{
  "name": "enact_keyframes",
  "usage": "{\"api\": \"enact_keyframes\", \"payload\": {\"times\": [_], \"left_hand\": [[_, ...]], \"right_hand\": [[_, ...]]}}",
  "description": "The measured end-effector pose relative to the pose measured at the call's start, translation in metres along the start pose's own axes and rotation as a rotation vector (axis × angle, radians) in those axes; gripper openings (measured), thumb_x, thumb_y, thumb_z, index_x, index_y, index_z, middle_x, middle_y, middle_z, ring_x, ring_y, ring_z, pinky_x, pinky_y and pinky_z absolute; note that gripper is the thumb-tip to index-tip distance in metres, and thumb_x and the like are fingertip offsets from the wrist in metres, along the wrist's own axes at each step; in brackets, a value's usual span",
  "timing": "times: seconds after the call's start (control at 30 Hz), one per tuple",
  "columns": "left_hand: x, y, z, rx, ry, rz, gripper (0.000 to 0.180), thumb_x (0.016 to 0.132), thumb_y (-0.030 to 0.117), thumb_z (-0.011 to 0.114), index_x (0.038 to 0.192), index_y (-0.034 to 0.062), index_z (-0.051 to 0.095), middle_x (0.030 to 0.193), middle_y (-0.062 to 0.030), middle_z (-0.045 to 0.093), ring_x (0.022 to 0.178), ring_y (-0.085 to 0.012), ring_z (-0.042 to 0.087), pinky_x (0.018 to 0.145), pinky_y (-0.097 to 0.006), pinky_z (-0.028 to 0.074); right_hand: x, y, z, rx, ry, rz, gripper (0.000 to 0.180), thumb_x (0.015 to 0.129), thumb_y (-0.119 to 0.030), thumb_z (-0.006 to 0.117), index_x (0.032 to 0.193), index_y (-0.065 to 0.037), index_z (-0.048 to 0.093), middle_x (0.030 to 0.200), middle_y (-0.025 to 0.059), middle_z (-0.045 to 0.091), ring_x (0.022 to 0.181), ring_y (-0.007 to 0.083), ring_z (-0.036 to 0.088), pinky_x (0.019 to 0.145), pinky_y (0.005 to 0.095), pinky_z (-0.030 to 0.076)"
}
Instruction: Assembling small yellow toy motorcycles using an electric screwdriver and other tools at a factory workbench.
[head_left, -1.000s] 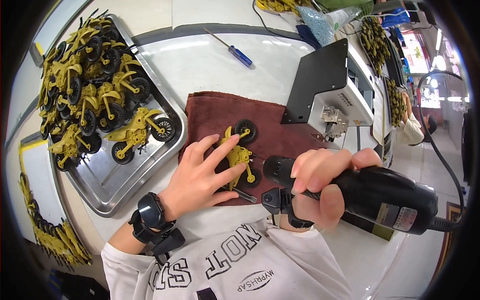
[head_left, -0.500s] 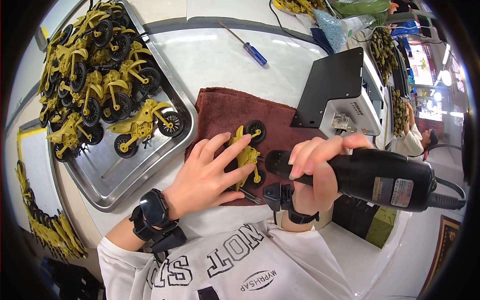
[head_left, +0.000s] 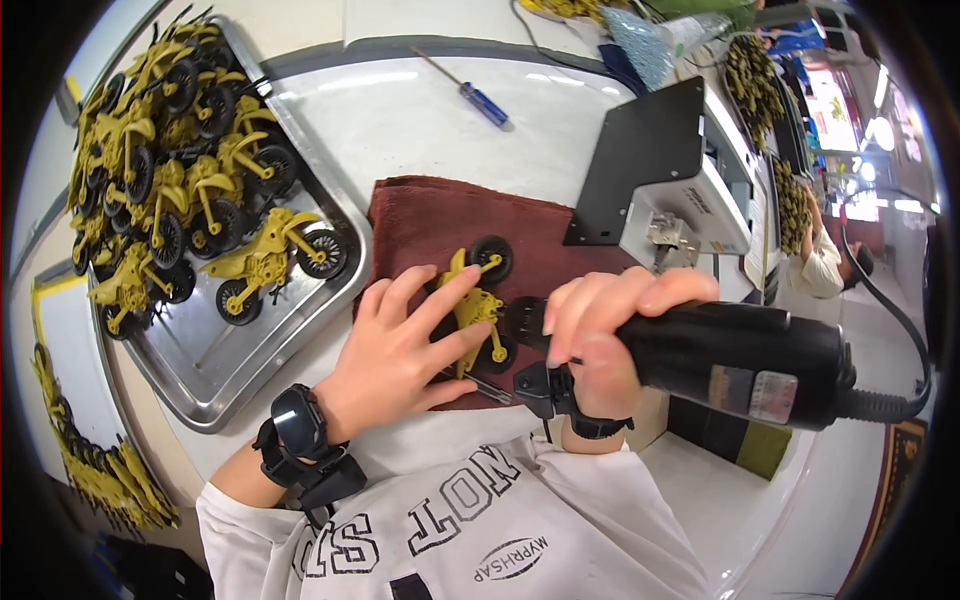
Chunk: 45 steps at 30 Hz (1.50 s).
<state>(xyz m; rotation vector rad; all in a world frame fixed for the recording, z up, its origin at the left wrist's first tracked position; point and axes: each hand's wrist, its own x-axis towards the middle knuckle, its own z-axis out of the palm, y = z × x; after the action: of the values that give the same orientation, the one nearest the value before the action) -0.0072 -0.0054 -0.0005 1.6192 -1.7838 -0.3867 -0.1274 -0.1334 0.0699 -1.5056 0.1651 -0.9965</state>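
On the maroon cloth (head_left: pixel 540 215) lies a yellow-and-black toy motorcycle (head_left: pixel 478 310), on its side with its wheels toward the cloth's far and near edges. My left hand (head_left: pixel 400 345) rests over it, fingers spread wide, some of them touching the yellow body. My right hand (head_left: pixel 615 325), by the cloth's right side, has its fingers wrapped around a black corded electric screwdriver (head_left: pixel 740 358), nose just beside the motorcycle; I cannot tell whether the bit touches it. Left of the cloth, a metal tray (head_left: pixel 205 350) carries a heap of similar toy motorcycles (head_left: pixel 265 250). Beyond the cloth, a blue-handled screwdriver (head_left: pixel 483 103) lies on the white bench (head_left: pixel 370 110); at the cloth's far right corner stands a black-and-silver machine (head_left: pixel 640 160).
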Motion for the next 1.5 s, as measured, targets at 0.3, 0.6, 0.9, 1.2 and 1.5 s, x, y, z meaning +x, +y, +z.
{"api": "enact_keyframes", "payload": {"times": [0.3,0.6,0.9,1.2,1.5], "left_hand": [[0.001,0.005,-0.003,0.004,0.016,-0.002,0.056,0.053,0.03,0.08,0.105,0.0199,0.064,0.137,-0.0084,0.04,0.116,-0.0336,0.038,0.091,-0.045,0.034],[-0.003,0.001,-0.002,0.01,0.02,-0.013,0.052,0.056,0.035,0.079,0.104,0.0204,0.064,0.137,-0.0086,0.041,0.117,-0.0361,0.038,0.093,-0.046,0.035],[-0.002,0.003,-0.005,-0.021,0.018,-0.008,0.052,0.057,0.03,0.079,0.105,0.0189,0.063,0.138,-0.0094,0.039,0.117,-0.0349,0.037,0.092,-0.046,0.035],[-0.005,-0.003,-0.002,-0.055,0.038,0.003,0.052,0.057,0.03,0.079,0.105,0.0169,0.063,0.138,-0.0097,0.038,0.118,-0.0346,0.037,0.09,-0.045,0.036],[-0.009,-0.006,-0.002,-0.08,0.069,-0.007,0.053,0.057,0.031,0.078,0.106,0.0164,0.064,0.135,-0.0111,0.04,0.117,-0.0343,0.038,0.091,-0.044,0.036]], "right_hand": [[0.034,-0.091,-0.06,-0.4,0.424,-0.36,0.05,0.079,-0.011,0.052,0.125,0.0,0.034,0.061,0.0051,0.044,0.046,0.0155,0.044,0.052,0.0323,0.042],[0.047,-0.058,-0.072,-0.463,0.56,-0.197,0.042,0.078,-0.001,0.056,0.115,0.003,0.037,0.062,0.0066,0.05,0.047,0.0146,0.047,0.05,0.0295,0.042],[0.014,-0.04,0.014,-0.099,0.112,-0.114,0.05,0.081,-0.007,0.051,0.125,-0.003,0.028,0.067,0.0055,0.048,0.05,0.0166,0.049,0.054,0.0315,0.043],[0.015,-0.01,0.029,-0.181,-0.001,-0.077,0.052,0.081,-0.007,0.058,0.125,-0.004,0.029,0.066,0.0052,0.049,0.052,0.0171,0.051,0.054,0.0331,0.045],[0.023,0.008,0.035,-0.316,-0.136,0.02,0.04,0.076,0.005,0.053,0.109,-0.007,0.033,0.065,0.0055,0.048,0.05,0.0153,0.049,0.053,0.0324,0.045]]}}
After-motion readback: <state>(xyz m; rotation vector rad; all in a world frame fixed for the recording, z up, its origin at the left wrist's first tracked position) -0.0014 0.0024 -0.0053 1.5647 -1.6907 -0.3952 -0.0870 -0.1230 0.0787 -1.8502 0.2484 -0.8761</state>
